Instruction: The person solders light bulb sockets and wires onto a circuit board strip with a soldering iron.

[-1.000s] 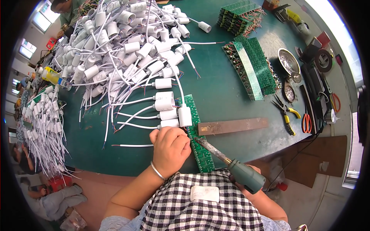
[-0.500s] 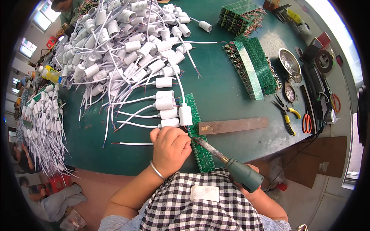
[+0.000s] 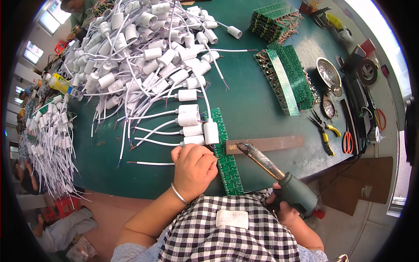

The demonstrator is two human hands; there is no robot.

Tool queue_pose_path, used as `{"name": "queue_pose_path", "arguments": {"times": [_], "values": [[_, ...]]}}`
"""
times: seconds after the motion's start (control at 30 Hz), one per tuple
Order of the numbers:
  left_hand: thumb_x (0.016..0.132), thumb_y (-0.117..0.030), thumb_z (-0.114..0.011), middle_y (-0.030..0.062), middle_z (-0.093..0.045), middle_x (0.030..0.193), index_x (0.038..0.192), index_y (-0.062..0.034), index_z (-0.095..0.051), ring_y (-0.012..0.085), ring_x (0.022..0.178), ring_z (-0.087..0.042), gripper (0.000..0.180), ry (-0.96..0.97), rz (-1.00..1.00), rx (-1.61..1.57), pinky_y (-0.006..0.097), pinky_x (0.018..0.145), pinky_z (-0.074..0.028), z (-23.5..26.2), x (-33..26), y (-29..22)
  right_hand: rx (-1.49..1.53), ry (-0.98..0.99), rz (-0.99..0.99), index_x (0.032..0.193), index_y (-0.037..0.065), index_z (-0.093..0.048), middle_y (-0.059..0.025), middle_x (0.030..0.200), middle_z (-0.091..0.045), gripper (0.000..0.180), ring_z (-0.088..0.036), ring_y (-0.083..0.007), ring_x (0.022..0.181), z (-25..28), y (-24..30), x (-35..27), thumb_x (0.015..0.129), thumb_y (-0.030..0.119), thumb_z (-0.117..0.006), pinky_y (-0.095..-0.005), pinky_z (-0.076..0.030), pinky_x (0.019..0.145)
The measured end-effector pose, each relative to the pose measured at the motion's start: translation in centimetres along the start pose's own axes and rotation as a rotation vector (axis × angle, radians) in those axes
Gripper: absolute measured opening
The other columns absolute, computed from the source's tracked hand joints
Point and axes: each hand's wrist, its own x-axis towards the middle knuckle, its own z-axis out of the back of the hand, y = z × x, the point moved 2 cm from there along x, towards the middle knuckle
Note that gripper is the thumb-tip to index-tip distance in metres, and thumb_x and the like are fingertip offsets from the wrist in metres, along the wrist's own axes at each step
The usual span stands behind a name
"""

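My left hand (image 3: 194,168) rests closed on the near end of a long green circuit board strip (image 3: 226,159) that lies on the green table. What its fingers pinch is hidden. Several white cylindrical caps with white wires (image 3: 192,129) are joined to the strip's far end. My right hand (image 3: 284,210) grips the grey-green handle of a soldering iron (image 3: 279,174). The iron's tip sits over the left end of a brown metal bar (image 3: 266,143), just right of the strip.
A big heap of white wired caps (image 3: 144,48) fills the far left of the green table (image 3: 248,105). Stacks of green boards (image 3: 288,74) lie at right, with a metal dish (image 3: 328,72), pliers (image 3: 325,131) and red-handled scissors (image 3: 348,142).
The soldering iron's tip has swung right, off the green strip and onto the brown bar's end. My left hand has stayed on the strip.
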Motion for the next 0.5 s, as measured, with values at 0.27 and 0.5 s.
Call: {"name": "queue_pose_path", "arguments": {"times": [0.27,0.5], "values": [[0.066,-0.011,-0.071,-0.0035,-0.057,0.091,0.076,-0.0142,-0.061,0.0206,0.095,-0.050,0.014,-0.029,-0.010,0.029,0.039,0.084,-0.032,-0.1,-0.5,-0.3,-0.485,-0.113,0.436,0.128,-0.002,-0.031,-0.0141,0.102,-0.062,0.066,-0.067,-0.0185,0.073,9.9,6.3,1.8,0.083,0.027,-0.068,-0.0299,-0.052,0.070],[0.071,-0.020,-0.071,0.0038,-0.057,0.098,0.085,-0.0107,-0.061,0.0264,0.095,-0.050,0.020,0.062,0.025,-0.102,0.040,0.085,-0.035,2.5,0.2,-0.3,-1.196,-0.556,0.322,0.128,0.000,-0.048,-0.0051,0.081,-0.064,0.052,-0.060,-0.0109,0.071,22.6,28.7,-3.1,0.083,0.017,-0.070,-0.0274,-0.050,0.069]]}}
